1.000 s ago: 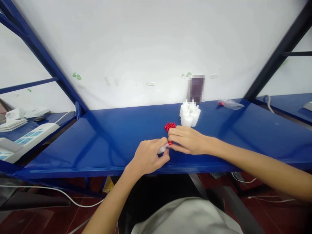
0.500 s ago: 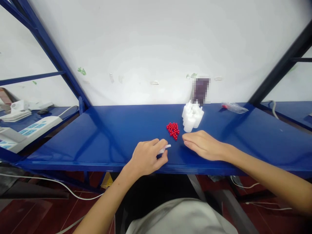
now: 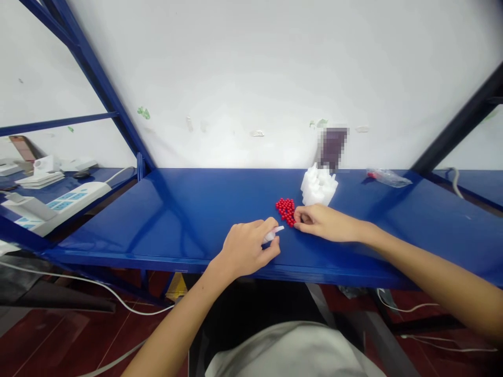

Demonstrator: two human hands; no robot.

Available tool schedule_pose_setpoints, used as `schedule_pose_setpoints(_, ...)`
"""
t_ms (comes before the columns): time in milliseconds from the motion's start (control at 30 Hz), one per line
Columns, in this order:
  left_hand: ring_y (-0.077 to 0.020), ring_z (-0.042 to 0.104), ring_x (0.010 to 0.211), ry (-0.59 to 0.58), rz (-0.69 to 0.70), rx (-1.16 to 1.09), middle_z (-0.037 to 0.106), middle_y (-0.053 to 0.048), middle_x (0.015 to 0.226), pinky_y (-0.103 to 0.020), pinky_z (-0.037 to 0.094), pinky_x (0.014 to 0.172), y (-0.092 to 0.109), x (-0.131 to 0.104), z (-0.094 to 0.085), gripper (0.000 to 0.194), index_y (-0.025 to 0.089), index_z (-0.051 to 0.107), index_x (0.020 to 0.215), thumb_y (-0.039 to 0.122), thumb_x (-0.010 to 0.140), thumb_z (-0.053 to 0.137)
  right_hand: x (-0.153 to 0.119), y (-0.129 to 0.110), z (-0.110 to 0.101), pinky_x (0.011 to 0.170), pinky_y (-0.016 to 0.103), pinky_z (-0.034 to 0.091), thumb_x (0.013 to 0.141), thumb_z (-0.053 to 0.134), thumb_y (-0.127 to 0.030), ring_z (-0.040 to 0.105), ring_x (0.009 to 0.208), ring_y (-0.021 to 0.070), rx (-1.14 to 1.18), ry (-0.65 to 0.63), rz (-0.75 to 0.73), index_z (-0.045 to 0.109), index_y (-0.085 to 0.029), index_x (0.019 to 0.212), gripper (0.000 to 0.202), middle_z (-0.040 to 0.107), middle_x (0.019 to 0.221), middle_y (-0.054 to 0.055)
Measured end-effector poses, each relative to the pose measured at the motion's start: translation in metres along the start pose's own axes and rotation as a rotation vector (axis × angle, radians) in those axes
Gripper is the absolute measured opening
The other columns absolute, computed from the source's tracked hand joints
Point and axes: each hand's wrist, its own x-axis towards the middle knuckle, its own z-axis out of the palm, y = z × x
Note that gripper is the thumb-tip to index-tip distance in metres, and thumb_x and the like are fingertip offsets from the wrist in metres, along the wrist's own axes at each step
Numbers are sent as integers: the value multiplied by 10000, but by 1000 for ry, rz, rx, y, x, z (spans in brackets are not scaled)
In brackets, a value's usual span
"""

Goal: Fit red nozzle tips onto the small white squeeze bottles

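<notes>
My left hand [image 3: 251,247] is wrapped round a small white bottle [image 3: 269,236] whose thin nozzle points right, low over the front of the blue table. Several small red balls [image 3: 285,209] lie in a loose cluster just beyond it. At the cluster's right edge, my right hand [image 3: 320,222] has thumb and fingertips brought together near the nearest balls; what sits between them, if anything, is too small to make out. Behind my right hand stands a tight group of white bottles [image 3: 318,186].
Against the wall leans a pixelated dark object [image 3: 333,148]. A clear plastic bag [image 3: 390,178] with something red in it lies at the back right. On the left are a white power strip [image 3: 65,204] and stacked white boxes [image 3: 41,179]. Blue frame posts flank the table [image 3: 188,199].
My right hand has moved up to the red balls, its fingers now curled into a pinch. The view has shifted slightly; my left hand still holds the bottle.
</notes>
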Motion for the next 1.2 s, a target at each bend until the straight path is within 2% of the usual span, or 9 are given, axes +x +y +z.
schedule_pose_setpoints(233,-178,632,674,-3,-49,2,672,31,796,-275,334,578,2,4,-3,137,251,507,1009,349,948,433,3,1,3,565,270,353,875,563,-514,476,575,131,185,15,41,610,-180,789,348,574,631,-10)
schedule_pose_setpoints(467,-184,645,690,-7,-37,-8,677,29,810,-278,359,590,0,3,-3,142,250,503,1025,347,957,424,11,-3,11,584,276,381,889,569,-449,549,590,147,145,143,33,635,-177,795,296,630,657,12)
schedule_pose_setpoints(667,-227,693,770,-56,11,72,715,-3,919,-290,400,597,2,4,0,204,246,501,1105,376,963,436,-12,-22,19,584,251,381,965,499,-443,523,590,126,164,173,-157,595,-195,984,267,602,689,-17)
schedule_pose_setpoints(733,-238,701,801,-88,52,86,717,-20,946,-292,412,602,3,5,0,231,239,495,1148,375,972,434,-17,-29,25,626,254,394,996,449,-421,532,625,128,133,164,-243,583,-196,964,264,610,731,-4)
schedule_pose_setpoints(833,-237,698,856,-104,109,-4,709,-32,995,-294,434,642,1,4,-2,356,239,433,1270,447,983,451,-26,-35,29,656,262,395,1014,394,-367,525,647,132,42,234,-303,559,-193,847,291,612,760,19)
schedule_pose_setpoints(900,-218,681,820,-86,91,-116,694,-20,956,-296,439,671,-3,2,-5,413,234,407,1284,497,972,471,-35,-31,25,618,262,380,994,409,-343,500,606,132,-5,308,-240,533,-197,787,282,591,707,14)
schedule_pose_setpoints(1033,-172,598,698,-49,-9,-280,624,1,828,-293,413,660,-10,0,-8,228,210,460,1059,397,1031,333,-52,-7,5,556,278,339,932,440,-323,510,554,148,-108,329,91,517,-206,702,269,592,625,9)
schedule_pose_setpoints(1100,-171,591,729,-30,-37,-305,622,-12,869,-293,409,669,-10,1,-7,237,210,471,1021,378,1041,306,-55,12,-5,555,284,340,916,443,-343,555,576,168,-132,314,236,542,-210,703,270,624,637,14)
schedule_pose_setpoints(1200,-177,609,836,2,-42,-316,637,-30,999,-294,418,728,-7,5,-2,230,218,494,1079,399,1034,359,-50,38,-13,580,288,361,909,460,-386,595,614,186,-147,320,294,558,-212,726,272,649,664,18)
